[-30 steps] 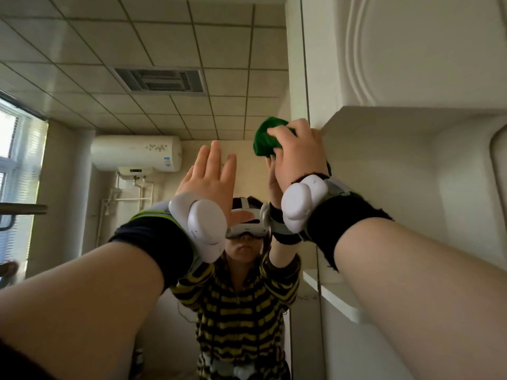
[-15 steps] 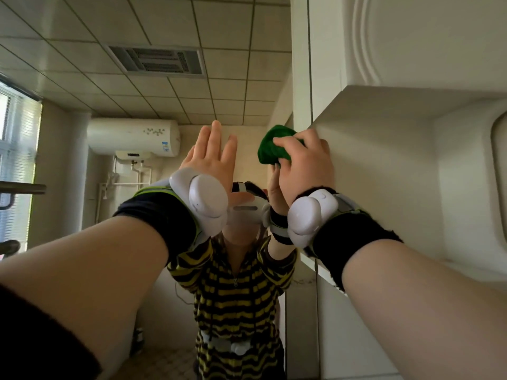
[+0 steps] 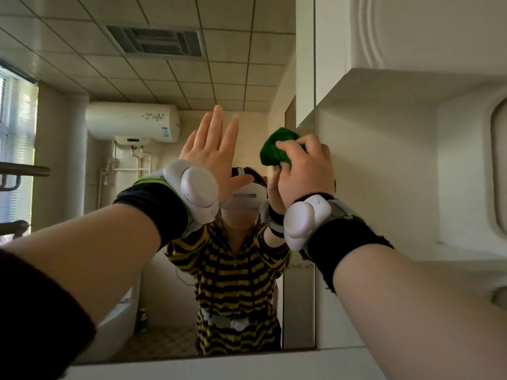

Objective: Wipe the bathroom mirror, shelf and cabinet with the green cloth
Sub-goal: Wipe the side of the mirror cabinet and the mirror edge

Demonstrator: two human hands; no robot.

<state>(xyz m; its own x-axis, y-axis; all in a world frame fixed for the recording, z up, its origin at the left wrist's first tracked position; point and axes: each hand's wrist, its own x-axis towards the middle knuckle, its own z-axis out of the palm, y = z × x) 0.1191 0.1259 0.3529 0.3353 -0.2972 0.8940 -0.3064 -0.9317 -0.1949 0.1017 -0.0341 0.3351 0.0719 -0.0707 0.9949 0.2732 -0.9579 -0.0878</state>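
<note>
The mirror [image 3: 164, 86] fills the left and middle of the head view. My right hand [image 3: 304, 171] grips a bunched green cloth [image 3: 275, 150] and holds it against the glass near the mirror's right edge. My left hand [image 3: 214, 154] is raised flat with straight fingers against the mirror, just left of the cloth. The white cabinet [image 3: 411, 37] hangs at the upper right, with an open white shelf niche [image 3: 384, 174] below it, right beside the cloth.
The mirror reflects a person in a striped top, a white water heater [image 3: 131, 120], a ceiling vent [image 3: 156, 43] and a window [image 3: 16, 149]. A white ledge [image 3: 219, 366] runs along the mirror's bottom edge.
My right hand has carried the green cloth down the mirror's right edge. The view has tilted lower, so the mirror's bottom edge now shows. My left hand stays flat.
</note>
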